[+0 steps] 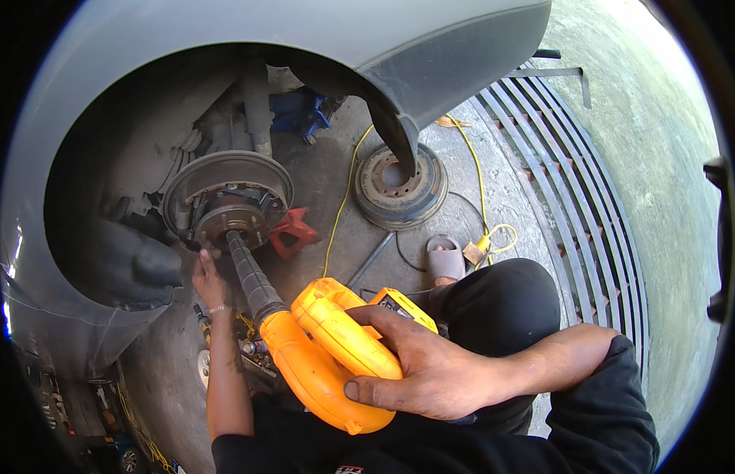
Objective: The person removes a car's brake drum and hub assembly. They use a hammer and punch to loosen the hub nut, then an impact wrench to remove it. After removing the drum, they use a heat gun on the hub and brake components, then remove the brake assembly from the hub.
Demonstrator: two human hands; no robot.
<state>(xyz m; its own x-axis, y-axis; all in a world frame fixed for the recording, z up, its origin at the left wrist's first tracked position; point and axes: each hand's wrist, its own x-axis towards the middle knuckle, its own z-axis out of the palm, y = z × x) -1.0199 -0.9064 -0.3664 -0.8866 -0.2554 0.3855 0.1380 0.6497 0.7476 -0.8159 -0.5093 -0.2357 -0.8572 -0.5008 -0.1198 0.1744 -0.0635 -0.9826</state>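
Observation:
My right hand [427,371] is wrapped around the handle of an orange leaf blower [320,379]. Its long dark nozzle [250,276] points up and left, with the tip right at the wheel hub [229,223] of a drum brake. Brake shoes and springs surround the hub inside the round backing plate [182,178]. Below that plate's lower edge, my left hand [210,282] is raised with fingers reaching up toward the rim. I cannot make out whether the fingertips touch it.
A grey car fender [249,28] arches over the brake. The removed brake drum [399,186] lies on the concrete, beside a yellow cord [474,158]. A red jack stand [295,231] and a blue jack [300,113] stand behind. A metal floor grate [573,189] runs along the right.

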